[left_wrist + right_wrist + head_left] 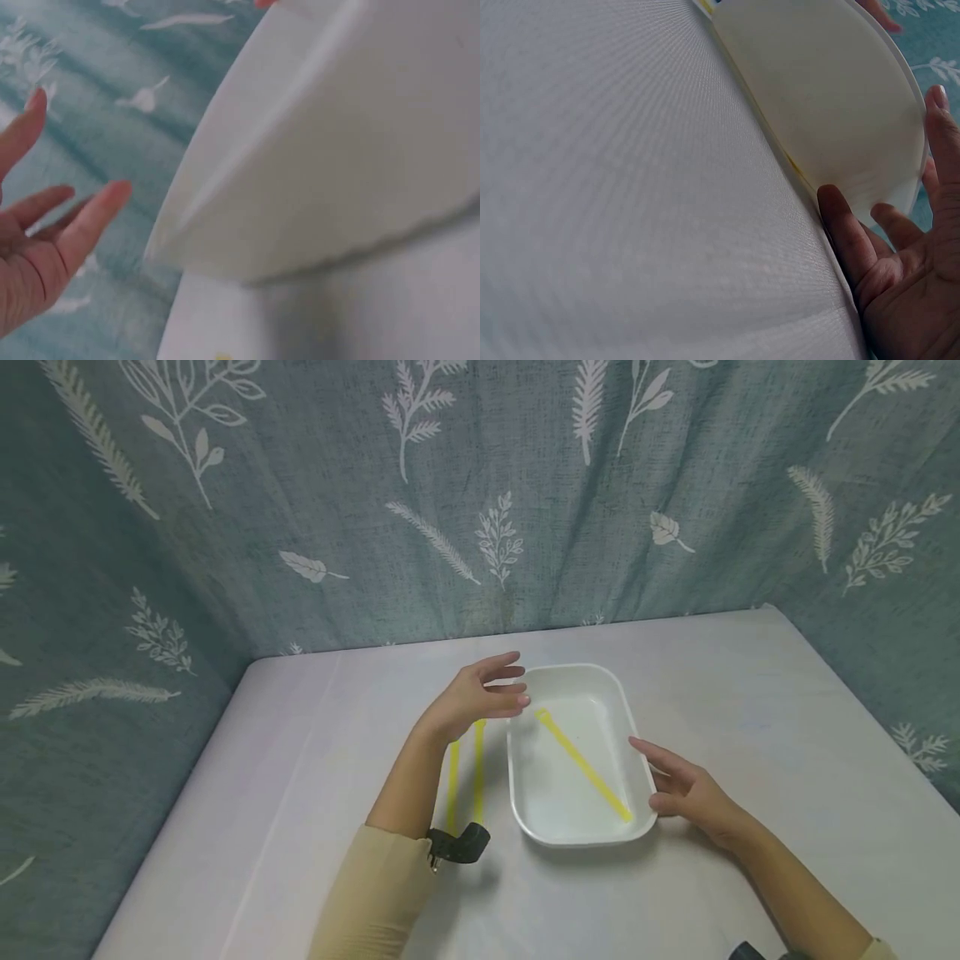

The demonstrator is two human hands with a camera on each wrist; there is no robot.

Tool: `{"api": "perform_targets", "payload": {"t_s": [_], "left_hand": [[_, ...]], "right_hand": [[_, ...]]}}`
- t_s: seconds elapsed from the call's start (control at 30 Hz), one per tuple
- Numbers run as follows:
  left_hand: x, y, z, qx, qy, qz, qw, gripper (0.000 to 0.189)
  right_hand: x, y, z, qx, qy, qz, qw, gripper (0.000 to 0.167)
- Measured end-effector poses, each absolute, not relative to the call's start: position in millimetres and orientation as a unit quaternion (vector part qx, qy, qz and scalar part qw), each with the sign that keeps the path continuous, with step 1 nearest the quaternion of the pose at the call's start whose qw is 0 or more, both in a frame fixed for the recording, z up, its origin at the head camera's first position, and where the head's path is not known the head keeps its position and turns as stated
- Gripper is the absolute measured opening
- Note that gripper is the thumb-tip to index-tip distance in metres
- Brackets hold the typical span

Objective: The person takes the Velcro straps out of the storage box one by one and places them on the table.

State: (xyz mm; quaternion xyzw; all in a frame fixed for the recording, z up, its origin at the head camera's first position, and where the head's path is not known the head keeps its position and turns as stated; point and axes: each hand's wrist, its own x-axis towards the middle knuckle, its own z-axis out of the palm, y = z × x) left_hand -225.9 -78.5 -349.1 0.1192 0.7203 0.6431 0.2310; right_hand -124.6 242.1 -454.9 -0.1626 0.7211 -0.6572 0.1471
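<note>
A white rectangular tray (pixel 577 833) with rounded corners is on the pale tabletop. Across its floor lies a thin yellow strip (pixel 588 766) with a wider end, set diagonally. Two more yellow strips (pixel 479 772) lie side by side left of the tray, partly behind the left forearm. My left hand (pixel 476 697) hovers at the tray's upper left edge with loosely bent fingers; the left wrist view shows this hand (pixel 45 247) apart from the tray wall. Against the tray's right side rests my right hand (pixel 690 789), fingers extended along the wall (pixel 832 97) in the right wrist view.
White cloth covers the table (pixel 315 827). A blue-green curtain (pixel 337 527) with white leaf prints hangs behind it and along both sides. A black wrist strap (pixel 459 843) sits on the left wrist.
</note>
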Motion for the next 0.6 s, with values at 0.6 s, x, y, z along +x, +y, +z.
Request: {"api": "perform_targets", "payload": {"t_s": [0.6], "left_hand": [[-234.2, 5.2, -382.9, -0.042, 0.811, 0.544, 0.211, 0.076]], "right_hand": [[-124.2, 241.4, -453.1, -0.168, 0.702, -0.676, 0.151, 0.069]]}}
